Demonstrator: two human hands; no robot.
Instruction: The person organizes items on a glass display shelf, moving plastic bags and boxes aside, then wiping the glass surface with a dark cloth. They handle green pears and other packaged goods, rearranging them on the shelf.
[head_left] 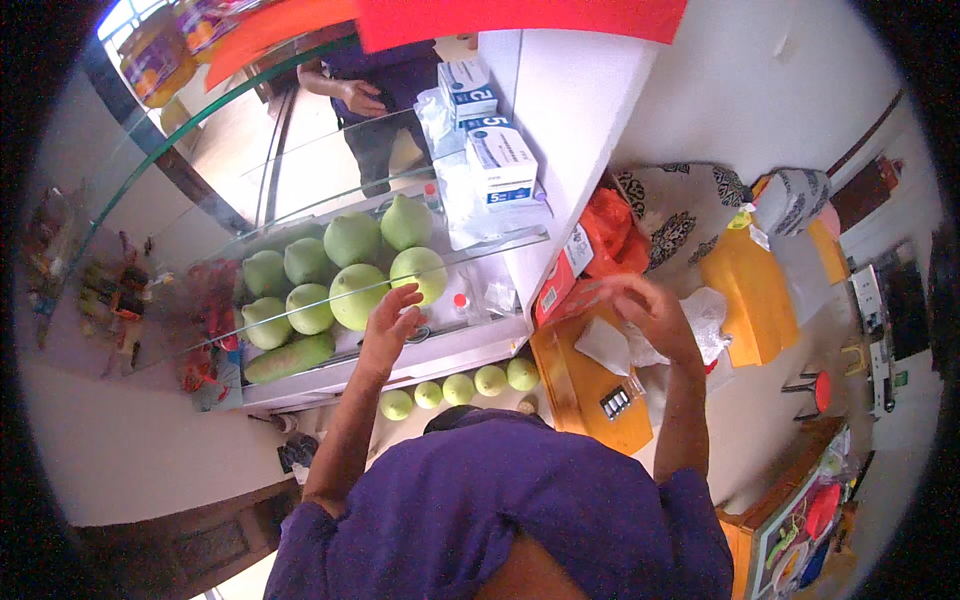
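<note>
My left hand [390, 328] is raised in front of a lit cabinet shelf, its fingers apart and nothing in them. Just behind it, several pale green pomelos [358, 297] stand in two rows, with a long green gourd-like fruit [290, 358] at their front left. My right hand [655, 318] hovers over a wooden bench [610, 415], near a red carton [562, 275]. Its fingers are bent loosely and somewhat blurred, and I see nothing held. Beneath that hand lie white plastic bags [604, 347] and a small dark pack with white pieces [616, 403].
Above the pomelos, a glass shelf [300, 205] carries white-and-blue boxes [500, 160]. More green pomelos [458, 388] line the floor below the cabinet. A red bag [608, 235] sits beside the carton. Farther right are a yellow-orange wooden piece [750, 295] and a red-topped stool [822, 390].
</note>
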